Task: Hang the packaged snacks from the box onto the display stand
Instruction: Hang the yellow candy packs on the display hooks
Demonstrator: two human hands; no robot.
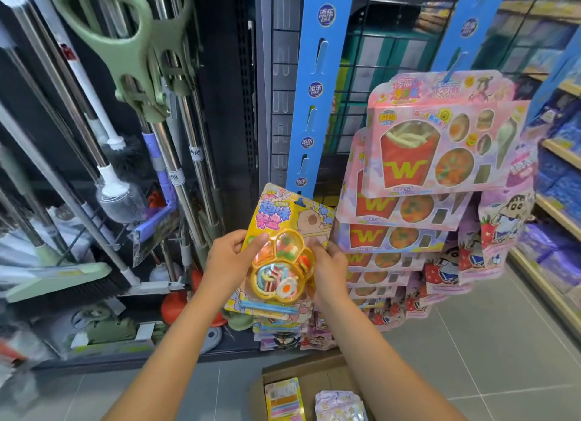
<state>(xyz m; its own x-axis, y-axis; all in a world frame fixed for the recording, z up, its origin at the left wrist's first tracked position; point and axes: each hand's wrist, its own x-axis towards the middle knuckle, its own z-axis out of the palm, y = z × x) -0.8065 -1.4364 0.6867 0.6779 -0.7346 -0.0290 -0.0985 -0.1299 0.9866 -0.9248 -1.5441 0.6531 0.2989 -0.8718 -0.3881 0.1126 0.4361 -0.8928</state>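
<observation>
A yellow snack pack (283, 251) with a paw-shaped clear blister of candies is held up in front of me. My left hand (228, 257) grips its left edge and my right hand (328, 271) grips its right edge. The pack's top hang hole sits at the lowest part of the left blue display strip (309, 106), whose upper hooks are bare. A second blue strip (465, 31) to the right carries several pink fries-themed packs (440, 144). The cardboard box (314, 386) lies on the floor below, holding a yellow pack (283, 398) and a pale pack (339, 405).
Mops, brooms and cleaning tools (110, 169) hang on a dark rack at the left. Cartoon strawberry packs (496, 232) hang at the right. More packs (283, 329) hang low behind my hands. Stocked shelves (559, 175) run along the right; grey tiled floor (471, 342) lies below.
</observation>
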